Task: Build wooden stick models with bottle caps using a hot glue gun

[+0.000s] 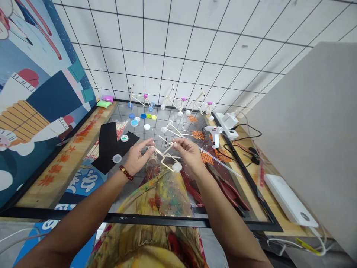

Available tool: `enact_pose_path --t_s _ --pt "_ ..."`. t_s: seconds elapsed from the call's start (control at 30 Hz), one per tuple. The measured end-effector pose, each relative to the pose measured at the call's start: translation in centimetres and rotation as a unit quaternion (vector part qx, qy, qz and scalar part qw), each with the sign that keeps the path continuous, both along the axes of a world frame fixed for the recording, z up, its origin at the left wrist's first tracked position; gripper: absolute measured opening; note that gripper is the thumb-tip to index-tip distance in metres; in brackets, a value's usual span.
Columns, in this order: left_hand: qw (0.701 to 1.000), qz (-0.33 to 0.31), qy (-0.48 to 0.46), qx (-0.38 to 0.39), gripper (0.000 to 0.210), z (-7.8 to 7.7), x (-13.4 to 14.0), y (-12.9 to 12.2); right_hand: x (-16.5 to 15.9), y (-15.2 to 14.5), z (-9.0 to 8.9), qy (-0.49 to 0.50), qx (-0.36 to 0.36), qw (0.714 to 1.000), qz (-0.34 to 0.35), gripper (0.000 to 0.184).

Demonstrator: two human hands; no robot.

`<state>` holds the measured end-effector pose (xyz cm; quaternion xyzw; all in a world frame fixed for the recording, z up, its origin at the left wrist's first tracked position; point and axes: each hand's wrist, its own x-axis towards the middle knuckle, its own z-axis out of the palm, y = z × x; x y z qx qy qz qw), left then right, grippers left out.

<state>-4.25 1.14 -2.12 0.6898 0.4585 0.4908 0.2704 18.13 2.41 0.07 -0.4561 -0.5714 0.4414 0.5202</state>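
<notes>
The left hand [138, 155] is pinching one end of a stick frame [167, 167] between thumb and fingers, and the right hand [190, 154] is gripping another part with its fingertips, so the frame is sitting between both hands over the desk [156, 220], its white cap [176, 167] hanging near the right hand; a glue gun [214, 134] is resting beyond the right hand, and black cloth [107, 147] is lying left of the left hand

Bright, even light — reflections on the glass tabletop [121, 112] — edges stretched.
</notes>
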Motion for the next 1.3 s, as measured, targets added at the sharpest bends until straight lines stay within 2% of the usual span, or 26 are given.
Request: enact_pose_path --t_s 0.1,0.2,0.33,0.47,0.57,0.63,0.73,0.8,0.87,1.0,1.1,1.3 --pt "0.999 0.030 0.029 0.019 0.029 -0.1 0.4 -0.2 0.3 0.1 -0.1 -0.068 0.037 0.997 -0.016 0.020" --pt "0.999 -0.004 0.031 0.035 0.024 -0.1 0.9 -0.1 0.3 0.0 -0.1 -0.105 0.057 0.993 -0.013 0.018" --pt "0.997 -0.075 0.010 -0.002 0.035 0.2 2.2 0.3 0.1 -0.1 -0.2 -0.108 0.058 0.993 0.004 0.018" --pt "0.991 -0.107 -0.024 -0.076 0.046 0.2 3.7 0.8 0.0 0.1 -0.4 -0.055 0.026 0.997 0.050 0.020" --pt "0.989 -0.101 -0.030 -0.101 0.031 0.2 4.1 1.2 0.8 0.4 -0.3 -0.045 0.014 0.998 0.040 0.020" --pt "0.991 -0.089 -0.028 -0.092 0.020 0.1 4.1 1.4 1.7 0.4 0.0 -0.094 0.017 0.995 0.042 0.017" --pt "0.993 -0.071 -0.032 -0.087 0.019 -0.3 3.8 1.6 3.0 0.2 0.5 -0.177 0.003 0.977 0.122 0.024" --pt "0.994 -0.062 -0.041 -0.086 0.020 -0.6 3.6 1.7 3.2 0.0 0.7 -0.193 -0.007 0.963 0.188 0.036" --pt "0.994 -0.058 -0.049 -0.083 0.020 -0.9 3.6 1.8 3.0 -0.2 0.8 -0.196 0.007 0.956 0.221 0.037" --pt "0.993 -0.055 -0.062 -0.081 0.016 -1.2 3.7 1.7 2.0 -0.2 0.6 -0.234 0.074 0.947 0.205 0.015" --pt "0.993 -0.055 -0.064 -0.083 0.014 -1.2 3.8 1.6 1.6 -0.1 0.2 -0.245 0.093 0.949 0.177 0.014" --pt "0.996 -0.058 -0.034 -0.054 0.010 -0.9 3.9 1.3 1.2 0.2 -0.9 -0.254 0.085 0.956 0.116 0.015"
